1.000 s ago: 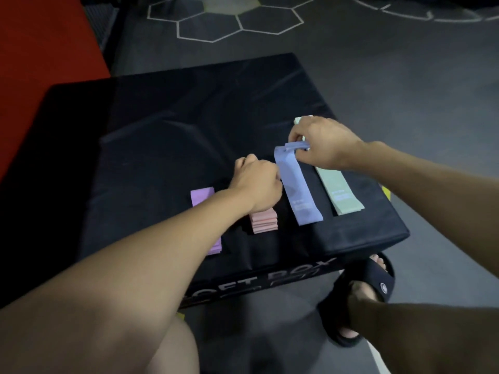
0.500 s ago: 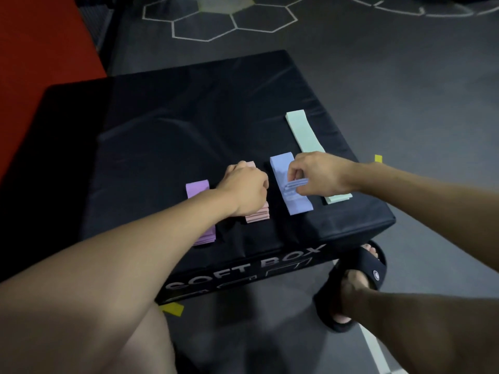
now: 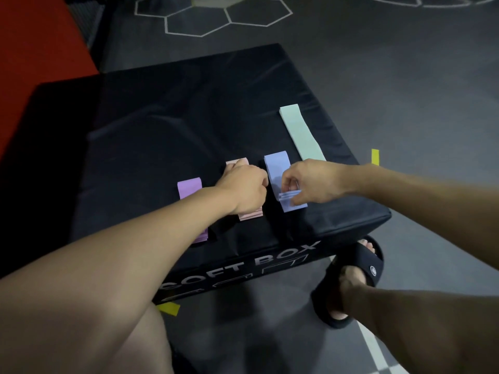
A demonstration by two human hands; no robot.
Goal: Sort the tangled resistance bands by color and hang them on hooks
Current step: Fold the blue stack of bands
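Four flat resistance bands lie side by side near the front edge of a black soft box (image 3: pixel 189 125). The purple band (image 3: pixel 189 188) is at the left, partly under my left forearm. My left hand (image 3: pixel 244 188) rests as a fist on the folded pink band (image 3: pixel 249 215). My right hand (image 3: pixel 313 186) pinches the folded end of the blue band (image 3: pixel 276 168) over its near half. The mint green band (image 3: pixel 299 132) lies straight at the right, its near end hidden by my right hand. No hooks are in view.
The box stands on dark grey gym flooring with white hexagon lines (image 3: pixel 216 20) beyond it. A red mat (image 3: pixel 35 58) lies at the far left. My foot in a black slide sandal (image 3: pixel 353 276) is just right of the box's front corner. Yellow tape marks (image 3: pixel 374 157) dot the floor.
My right hand folded the far end of the blue band back toward me and now holds it over the near half. The green band, earlier partly covered, lies exposed. My left fist stayed on the pink band.
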